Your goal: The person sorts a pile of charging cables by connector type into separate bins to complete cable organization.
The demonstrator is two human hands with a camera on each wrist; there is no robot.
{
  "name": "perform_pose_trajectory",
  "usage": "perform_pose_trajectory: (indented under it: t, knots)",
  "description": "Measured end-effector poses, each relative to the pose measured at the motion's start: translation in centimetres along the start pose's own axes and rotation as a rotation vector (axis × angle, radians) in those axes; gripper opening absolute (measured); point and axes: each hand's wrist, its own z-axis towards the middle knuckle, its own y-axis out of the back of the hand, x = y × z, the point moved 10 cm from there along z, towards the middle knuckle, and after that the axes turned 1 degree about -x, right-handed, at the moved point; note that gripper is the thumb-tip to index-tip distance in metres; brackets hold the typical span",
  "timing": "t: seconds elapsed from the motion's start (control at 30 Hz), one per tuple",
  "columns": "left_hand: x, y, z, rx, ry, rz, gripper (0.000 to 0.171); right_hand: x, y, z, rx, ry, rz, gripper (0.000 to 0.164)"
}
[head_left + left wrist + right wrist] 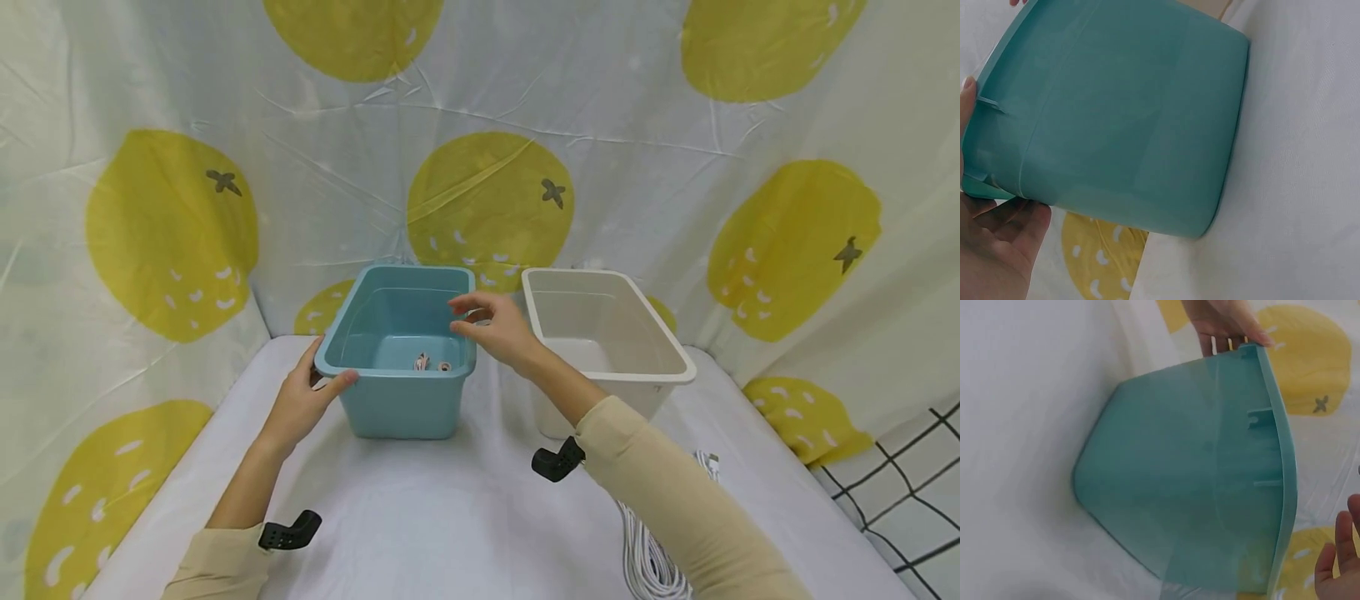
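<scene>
on the white desk [465,508], the left hand [303,400] grips the blue bin [401,350] rim; the right hand [495,325] hovers above it, fingers loose, holding nothing; two small items [431,363] already inside; white cable [652,558] still outside.

Lemon-print curtain [480,125], white tabletop [450,517], grid-patterned floor [900,492]

No readable text, labels, numbers anywhere in views.
</scene>
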Motion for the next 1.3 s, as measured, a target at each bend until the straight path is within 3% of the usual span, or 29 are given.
perform_pose_trajectory:
  t: [0.33,0.73,0.93,1.3]
  knots:
    - [-0.2,0.0,0.0,-0.001,-0.003,0.001,0.087,-0.1,2.3,-1.9,-0.038,0.038,-0.014,0.045]
    - [-0.2,0.0,-0.1,-0.003,-0.006,0.004,0.088,-0.3,5.9,-4.7,-0.046,0.020,-0.007,0.046]
    - [-0.3,0.2,-0.2,-0.006,-0.008,0.018,0.087,0.0,7.6,-6.9,-0.020,0.048,-0.046,0.045]
    - [-0.2,0.0,-0.2,0.011,0.016,0.015,0.089,0.0,11.0,-11.8,-0.073,0.123,-0.074,0.039]
